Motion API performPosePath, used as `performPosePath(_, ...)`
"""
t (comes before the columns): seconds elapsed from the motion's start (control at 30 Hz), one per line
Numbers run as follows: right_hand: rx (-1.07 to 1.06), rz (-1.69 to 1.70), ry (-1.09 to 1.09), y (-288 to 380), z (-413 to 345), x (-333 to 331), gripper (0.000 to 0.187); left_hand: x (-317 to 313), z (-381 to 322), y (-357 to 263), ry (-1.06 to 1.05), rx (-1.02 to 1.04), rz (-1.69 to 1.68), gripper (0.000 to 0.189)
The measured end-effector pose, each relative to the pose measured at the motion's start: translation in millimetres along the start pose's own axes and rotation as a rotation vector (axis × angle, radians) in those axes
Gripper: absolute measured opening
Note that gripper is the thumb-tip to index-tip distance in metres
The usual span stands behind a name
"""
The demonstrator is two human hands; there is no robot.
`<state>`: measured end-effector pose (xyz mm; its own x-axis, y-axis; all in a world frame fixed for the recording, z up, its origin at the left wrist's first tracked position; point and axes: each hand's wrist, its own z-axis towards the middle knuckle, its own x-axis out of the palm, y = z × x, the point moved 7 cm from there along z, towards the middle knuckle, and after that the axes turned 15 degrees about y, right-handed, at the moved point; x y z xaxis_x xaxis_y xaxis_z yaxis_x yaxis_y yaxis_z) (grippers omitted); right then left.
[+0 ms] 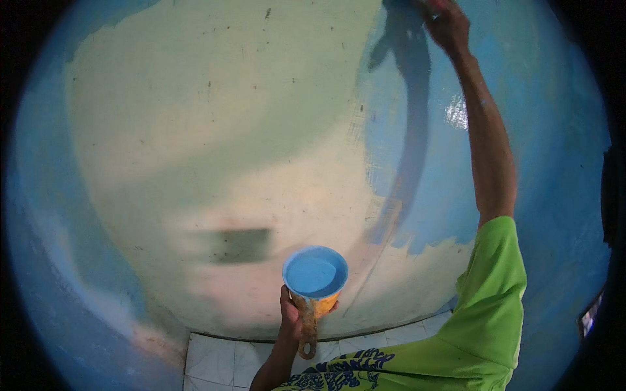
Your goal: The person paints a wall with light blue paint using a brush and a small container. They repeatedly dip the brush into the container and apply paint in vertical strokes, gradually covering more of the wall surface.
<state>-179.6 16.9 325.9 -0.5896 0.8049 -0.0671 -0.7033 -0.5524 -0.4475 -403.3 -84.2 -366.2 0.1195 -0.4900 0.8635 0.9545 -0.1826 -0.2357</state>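
My left hand (pixel 292 310) supports a yellow-orange plastic dipper (pixel 325 305) from below, fingers around its cup. The dipper's stained handle, with a hole at its end, points down towards me. Light blue paint (pixel 313 273) lies in the cup and coats its rim. High at the top edge, my right hand (pixel 450 27) is raised against the wall, closed around something with a red part (pixel 438 6); the frame cuts off most of it. Beside that hand, a blue painted area (pixel 391 127) with a ragged, brushed edge meets the pale cream-green wall (pixel 234 122).
White tiles (pixel 210 357) run along the wall's foot. Blue-painted wall stands at the left (pixel 44 161) and the right (pixel 557 195). My arm's shadow (pixel 415 137) falls across the blue patch. A dark object (pixel 614 195) shows at the right rim.
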Motion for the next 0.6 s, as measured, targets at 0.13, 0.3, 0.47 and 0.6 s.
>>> performPosePath(0.13, -0.387, -0.389, 0.21, 83, -177, 69, 0.056, -14, -3, -17, -0.095, 0.111, 0.117, 0.084)
performPosePath(0.3, -0.421, -0.044, 0.64, 226, -315, 41, 0.042, 17, 12, -9, -0.001, -0.096, 0.0, 0.087)
performPosePath(0.47, -0.097, 0.513, 0.631, 161, -263, 56, 0.036, 34, 11, -7, 0.023, -0.13, 0.01, 0.09)
performPosePath(0.6, 0.184, 0.554, 0.444, 41, -119, 52, 0.046, 1, 12, -14, 0.011, -0.018, 0.043, 0.081)
